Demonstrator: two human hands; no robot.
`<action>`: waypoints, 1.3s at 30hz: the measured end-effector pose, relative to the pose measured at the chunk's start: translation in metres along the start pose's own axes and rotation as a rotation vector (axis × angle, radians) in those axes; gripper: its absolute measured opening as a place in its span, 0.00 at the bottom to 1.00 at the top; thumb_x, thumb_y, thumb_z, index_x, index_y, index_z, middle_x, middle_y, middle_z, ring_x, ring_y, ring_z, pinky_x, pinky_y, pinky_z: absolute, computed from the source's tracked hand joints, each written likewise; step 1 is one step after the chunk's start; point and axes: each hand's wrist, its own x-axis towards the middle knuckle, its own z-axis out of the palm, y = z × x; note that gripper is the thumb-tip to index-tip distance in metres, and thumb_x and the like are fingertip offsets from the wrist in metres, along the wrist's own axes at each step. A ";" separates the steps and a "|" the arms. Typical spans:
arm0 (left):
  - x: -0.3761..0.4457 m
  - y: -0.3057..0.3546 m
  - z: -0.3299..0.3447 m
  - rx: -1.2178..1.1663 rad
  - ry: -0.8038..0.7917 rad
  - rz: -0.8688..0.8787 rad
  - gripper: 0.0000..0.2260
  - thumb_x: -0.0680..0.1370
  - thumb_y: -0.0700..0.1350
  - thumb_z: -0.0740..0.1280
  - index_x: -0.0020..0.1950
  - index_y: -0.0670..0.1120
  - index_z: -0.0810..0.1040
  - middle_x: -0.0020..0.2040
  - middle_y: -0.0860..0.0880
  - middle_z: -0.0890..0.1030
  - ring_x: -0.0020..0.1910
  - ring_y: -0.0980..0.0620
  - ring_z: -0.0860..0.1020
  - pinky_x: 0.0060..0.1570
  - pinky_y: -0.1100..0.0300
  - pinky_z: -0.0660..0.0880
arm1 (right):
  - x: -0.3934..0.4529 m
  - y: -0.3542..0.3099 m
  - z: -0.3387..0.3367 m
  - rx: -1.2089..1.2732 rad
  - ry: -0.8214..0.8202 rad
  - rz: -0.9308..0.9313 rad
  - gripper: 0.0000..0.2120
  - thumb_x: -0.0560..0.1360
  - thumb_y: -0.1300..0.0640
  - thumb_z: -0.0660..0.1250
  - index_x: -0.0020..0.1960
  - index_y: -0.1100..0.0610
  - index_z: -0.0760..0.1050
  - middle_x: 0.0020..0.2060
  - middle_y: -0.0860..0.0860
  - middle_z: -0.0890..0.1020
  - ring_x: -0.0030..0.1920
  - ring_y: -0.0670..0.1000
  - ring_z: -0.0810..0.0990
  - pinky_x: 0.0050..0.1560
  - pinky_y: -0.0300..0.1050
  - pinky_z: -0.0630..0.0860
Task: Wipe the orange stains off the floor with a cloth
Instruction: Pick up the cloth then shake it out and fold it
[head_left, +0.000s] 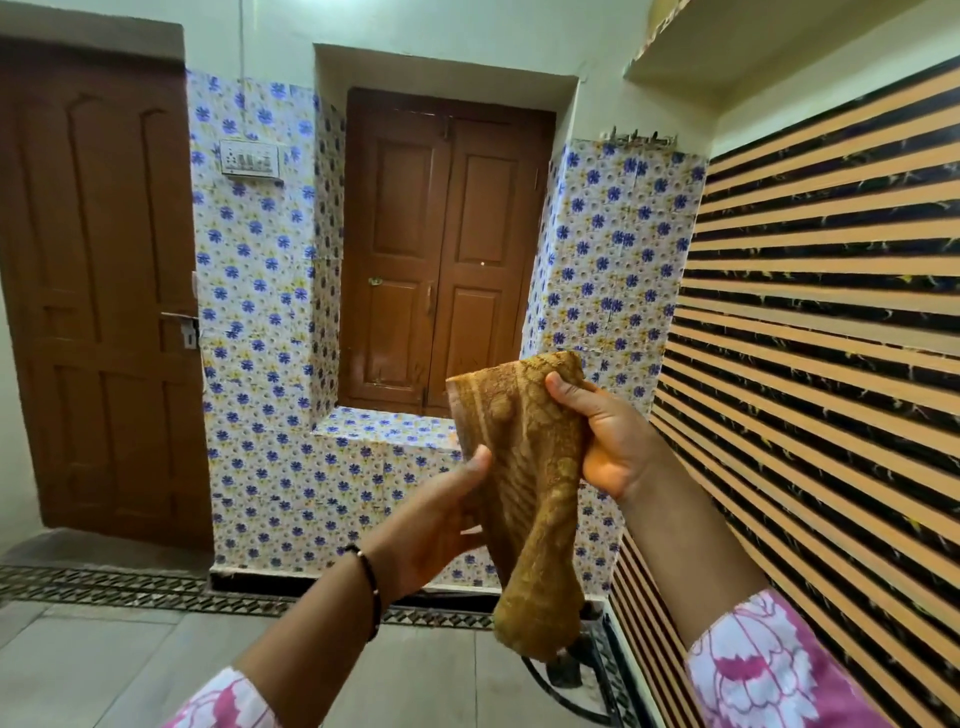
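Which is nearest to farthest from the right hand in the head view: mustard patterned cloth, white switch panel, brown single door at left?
1. Mustard patterned cloth: gripped by the right hand, with the left hand holding its lower part.
2. White switch panel: on the floral-tiled wall, up and left.
3. Brown single door: at the far left edge.

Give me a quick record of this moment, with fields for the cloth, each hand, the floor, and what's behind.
cloth: mustard-yellow patterned towel cloth, held up in the air, lower end hanging loose
left hand: left hand grips the cloth's left edge
right hand: right hand grips its upper right part
floor: grey tiled floor; no orange stains in view
behind: brown wooden double shutters set in a blue-flowered tiled wall
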 end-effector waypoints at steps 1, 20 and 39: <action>-0.001 0.002 0.002 0.043 0.004 0.027 0.25 0.73 0.59 0.67 0.59 0.39 0.76 0.54 0.42 0.82 0.54 0.44 0.79 0.54 0.52 0.73 | 0.001 -0.002 -0.003 -0.010 0.004 0.019 0.19 0.71 0.59 0.69 0.60 0.65 0.75 0.50 0.60 0.83 0.47 0.57 0.83 0.42 0.52 0.80; 0.007 0.036 0.003 -0.161 0.170 -0.054 0.10 0.81 0.38 0.57 0.55 0.42 0.77 0.36 0.46 0.83 0.33 0.52 0.81 0.30 0.59 0.78 | -0.021 0.049 -0.045 0.013 0.061 0.079 0.14 0.73 0.66 0.66 0.58 0.57 0.74 0.38 0.58 0.83 0.38 0.54 0.83 0.36 0.49 0.80; -0.031 0.031 0.002 0.841 0.408 0.496 0.21 0.68 0.39 0.76 0.60 0.48 0.77 0.48 0.54 0.82 0.46 0.60 0.81 0.45 0.63 0.80 | -0.053 0.036 -0.043 -1.227 0.329 -0.759 0.15 0.69 0.60 0.74 0.54 0.49 0.80 0.46 0.47 0.76 0.44 0.44 0.73 0.44 0.35 0.74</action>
